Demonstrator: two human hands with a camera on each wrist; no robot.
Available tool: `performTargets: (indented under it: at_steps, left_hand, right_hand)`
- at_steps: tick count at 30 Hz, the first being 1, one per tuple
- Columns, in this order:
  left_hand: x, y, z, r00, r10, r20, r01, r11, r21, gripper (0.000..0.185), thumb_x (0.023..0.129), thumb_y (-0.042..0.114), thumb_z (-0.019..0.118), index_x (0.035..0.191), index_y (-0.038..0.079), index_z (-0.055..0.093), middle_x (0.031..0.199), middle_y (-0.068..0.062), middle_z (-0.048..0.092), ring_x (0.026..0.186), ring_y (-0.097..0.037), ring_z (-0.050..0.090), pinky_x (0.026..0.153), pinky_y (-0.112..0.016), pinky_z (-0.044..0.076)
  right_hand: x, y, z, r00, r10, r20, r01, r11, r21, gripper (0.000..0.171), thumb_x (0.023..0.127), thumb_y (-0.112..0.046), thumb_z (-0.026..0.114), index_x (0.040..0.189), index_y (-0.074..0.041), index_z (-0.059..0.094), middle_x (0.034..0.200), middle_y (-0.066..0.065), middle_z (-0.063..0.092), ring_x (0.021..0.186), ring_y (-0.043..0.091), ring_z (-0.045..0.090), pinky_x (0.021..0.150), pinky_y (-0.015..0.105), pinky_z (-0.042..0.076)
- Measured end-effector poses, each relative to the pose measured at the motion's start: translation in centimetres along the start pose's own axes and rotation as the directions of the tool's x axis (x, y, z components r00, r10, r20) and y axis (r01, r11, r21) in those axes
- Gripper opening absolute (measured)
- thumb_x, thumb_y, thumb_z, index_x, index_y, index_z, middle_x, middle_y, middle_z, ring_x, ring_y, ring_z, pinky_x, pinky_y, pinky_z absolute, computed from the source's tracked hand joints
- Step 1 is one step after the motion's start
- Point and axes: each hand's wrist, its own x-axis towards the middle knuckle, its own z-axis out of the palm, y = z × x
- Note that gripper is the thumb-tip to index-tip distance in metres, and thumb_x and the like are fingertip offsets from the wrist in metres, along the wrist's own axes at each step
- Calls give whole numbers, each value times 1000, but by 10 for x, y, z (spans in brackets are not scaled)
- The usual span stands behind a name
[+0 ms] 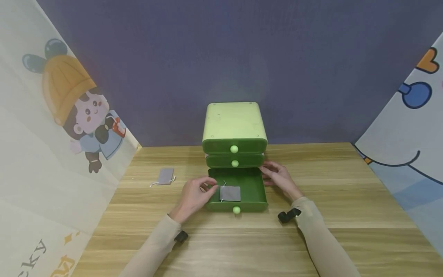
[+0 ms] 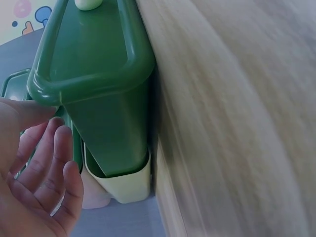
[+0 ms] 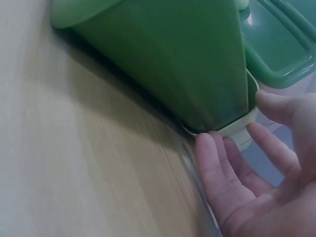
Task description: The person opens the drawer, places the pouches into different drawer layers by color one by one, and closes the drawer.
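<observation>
A small three-drawer cabinet (image 1: 235,121) with a light green shell stands against the back wall. Its bottom drawer (image 1: 252,188) is pulled out, and a grey drawstring pouch (image 1: 230,193) lies inside. My left hand (image 1: 197,194) hovers at the drawer's left edge beside the pouch, fingers loosely curved and holding nothing. In the left wrist view, the left thumb is partly behind the drawer front (image 2: 94,54). My right hand (image 1: 280,179) is at the cabinet's right side. Its fingertips touch the pale rim (image 3: 237,126) around the drawer opening, thumb above and fingers below.
A second grey drawstring pouch (image 1: 165,176) lies on the wooden table (image 1: 242,246), left of the cabinet. The middle drawer (image 1: 225,161) sticks out slightly, and the top drawer (image 1: 218,147) sits above it. A dark wall (image 1: 235,57) rises behind, with printed side panels (image 1: 415,154).
</observation>
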Motion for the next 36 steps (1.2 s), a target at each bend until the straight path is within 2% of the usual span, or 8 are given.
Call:
performTargets:
  at_steps: [7,14,26,36]
  left_hand:
    - [-3,-4,-5,1000,-12,-9,12,1000,-9,15,91,10,82,106,6,81,97,-4,83,73,-10,73,67,-20,59]
    - [-7,-7,-14,998,-59,-24,59,998,-6,15,92,10,81,106,7,81,97,-4,82,73,-10,72,65,-21,58]
    - [-12,-20,-23,996,-88,-28,88,996,20,14,92,14,82,107,15,82,98,-2,82,74,-7,71,71,-24,60]
    - [-16,-27,-28,989,-146,-22,147,989,15,19,92,13,82,111,12,81,100,-4,82,76,-9,72,71,-23,61]
  right_hand:
    - [1,1,0,1000,-3,6,3,1000,-3,67,107,-31,67,162,-4,40,160,27,48,111,20,70,91,35,64]
    - [1,2,1,1000,2,-4,-2,1000,10,64,106,-30,67,160,-3,43,159,26,49,106,15,70,89,34,65]
    - [2,3,-1,1000,9,-7,-9,1000,10,65,107,-30,67,161,-4,42,162,24,47,108,16,68,90,33,64]
    - [2,2,-1,1000,6,1,-6,1000,5,65,107,-30,67,161,-4,42,161,25,47,107,16,69,91,34,64]
